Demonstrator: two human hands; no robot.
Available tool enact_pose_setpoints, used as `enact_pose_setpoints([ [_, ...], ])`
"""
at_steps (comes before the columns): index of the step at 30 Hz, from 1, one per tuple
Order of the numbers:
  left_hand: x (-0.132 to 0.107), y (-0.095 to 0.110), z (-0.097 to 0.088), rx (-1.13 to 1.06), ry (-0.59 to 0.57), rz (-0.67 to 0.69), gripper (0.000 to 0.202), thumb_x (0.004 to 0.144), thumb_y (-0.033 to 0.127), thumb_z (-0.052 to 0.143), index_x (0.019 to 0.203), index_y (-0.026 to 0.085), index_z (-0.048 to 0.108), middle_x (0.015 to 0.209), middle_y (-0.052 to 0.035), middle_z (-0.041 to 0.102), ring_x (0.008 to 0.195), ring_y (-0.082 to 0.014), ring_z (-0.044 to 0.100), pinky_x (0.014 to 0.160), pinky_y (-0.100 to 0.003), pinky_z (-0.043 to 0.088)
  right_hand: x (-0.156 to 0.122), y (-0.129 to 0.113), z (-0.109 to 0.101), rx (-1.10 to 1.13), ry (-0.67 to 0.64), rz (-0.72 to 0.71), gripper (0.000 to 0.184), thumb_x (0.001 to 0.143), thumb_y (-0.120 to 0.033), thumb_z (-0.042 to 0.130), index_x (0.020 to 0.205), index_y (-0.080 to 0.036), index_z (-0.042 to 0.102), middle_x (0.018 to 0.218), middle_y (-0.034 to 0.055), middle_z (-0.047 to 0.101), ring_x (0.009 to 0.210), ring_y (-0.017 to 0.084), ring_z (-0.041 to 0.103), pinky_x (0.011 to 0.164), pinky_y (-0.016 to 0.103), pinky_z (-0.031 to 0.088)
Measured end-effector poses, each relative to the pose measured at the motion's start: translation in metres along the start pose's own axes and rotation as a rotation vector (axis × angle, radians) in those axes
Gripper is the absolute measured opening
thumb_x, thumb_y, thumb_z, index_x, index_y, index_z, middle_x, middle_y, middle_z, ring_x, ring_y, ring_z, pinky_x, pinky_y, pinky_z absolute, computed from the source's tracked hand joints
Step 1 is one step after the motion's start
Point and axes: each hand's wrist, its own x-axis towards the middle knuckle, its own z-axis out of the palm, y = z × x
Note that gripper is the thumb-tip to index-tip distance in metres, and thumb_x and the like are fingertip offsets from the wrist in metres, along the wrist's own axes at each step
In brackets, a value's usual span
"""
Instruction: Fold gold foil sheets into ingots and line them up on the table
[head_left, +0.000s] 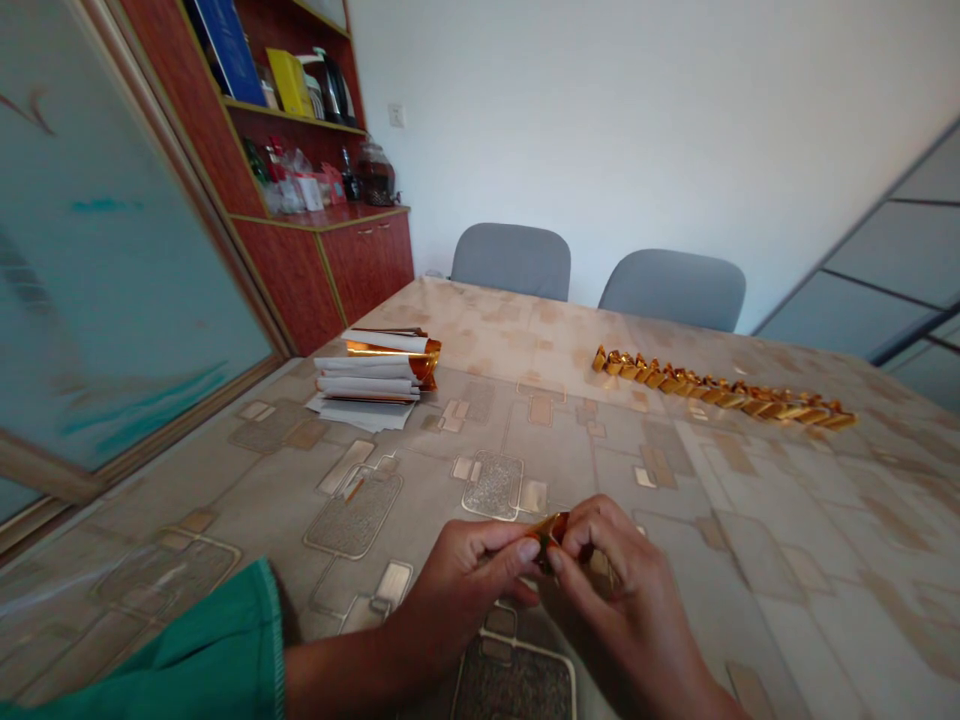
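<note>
My left hand (465,590) and my right hand (619,590) meet above the table, their fingertips pinching a small folded piece of gold foil paper (551,535). Much of that piece is hidden by my fingers. Farther off to the right, a long row of folded gold foil pieces (720,392) lies on the patterned tablecloth (585,450). A loose stack of white-backed paper sheets with gold foil (371,380) sits to the left, well beyond my left hand. A green sleeve (150,650) covers my left forearm.
Two grey chairs (510,260) stand beyond the table's far edge. A reddish-brown cabinet (322,270) with shelves of bottles and boxes stands at the far left. A large glass panel (112,250) rises along the table's left side.
</note>
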Motion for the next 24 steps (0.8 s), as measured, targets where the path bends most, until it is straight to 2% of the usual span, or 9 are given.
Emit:
enact_pose_setpoints([
  [3,-0.0001,0.0011,0.0004,-0.010,0.008,-0.009,0.035,0.090,0.044,0.063,0.098,0.015,0.081,0.088,-0.0093,0.076,0.084,-0.0232,0.069,0.072,-0.029,0.057,0.0003,-0.0016,0.0000,0.023,-0.005,0.010,0.020,0.091,-0.018,0.058,0.073,-0.023,0.051,0.080,0.0016,0.058,0.074,0.017,0.057,0.062,0.028,0.044],
  [6,-0.0007,0.0013,0.0012,-0.013,0.010,-0.005,0.035,0.090,0.043,0.063,0.096,0.014,0.082,0.085,-0.0088,0.076,0.081,-0.0222,0.068,0.071,-0.028,0.056,0.0014,-0.0018,0.0023,0.028,0.023,0.041,0.023,0.088,-0.016,0.057,0.069,-0.023,0.046,0.073,-0.0002,0.055,0.066,0.016,0.055,0.057,0.027,0.042],
  [10,-0.0017,-0.0005,0.0013,0.001,-0.037,0.019,0.032,0.093,0.038,0.060,0.101,0.016,0.081,0.088,-0.0074,0.077,0.085,-0.0216,0.068,0.073,-0.027,0.055,0.0021,-0.0018,0.0047,-0.022,0.041,0.050,0.027,0.082,-0.014,0.059,0.066,-0.024,0.041,0.067,-0.0020,0.053,0.060,0.015,0.052,0.053,0.025,0.038],
  [16,-0.0010,-0.0014,0.0009,0.021,-0.056,0.014,0.034,0.094,0.039,0.059,0.105,0.015,0.080,0.088,-0.0067,0.075,0.084,-0.0218,0.067,0.077,-0.030,0.055,0.0031,-0.0061,0.0020,-0.079,0.021,0.000,0.026,0.083,-0.011,0.060,0.063,-0.021,0.048,0.077,0.0016,0.060,0.074,0.018,0.058,0.064,0.028,0.042],
  [20,0.0004,-0.0018,0.0001,-0.046,-0.025,-0.023,0.033,0.090,0.043,0.064,0.098,0.015,0.081,0.084,-0.0059,0.074,0.083,-0.0205,0.067,0.074,-0.028,0.055,0.0027,-0.0073,0.0002,0.001,-0.030,0.006,0.022,0.089,-0.018,0.063,0.068,-0.021,0.057,0.087,0.0030,0.063,0.082,0.019,0.060,0.070,0.028,0.044],
  [24,0.0017,-0.0037,-0.0004,-0.152,-0.011,-0.080,0.036,0.085,0.048,0.071,0.094,0.014,0.081,0.081,-0.0062,0.073,0.080,-0.0187,0.066,0.073,-0.027,0.055,0.0015,-0.0044,-0.0004,0.096,-0.044,0.031,0.022,0.092,-0.022,0.066,0.071,-0.021,0.058,0.081,0.0006,0.061,0.074,0.016,0.060,0.064,0.026,0.043],
])
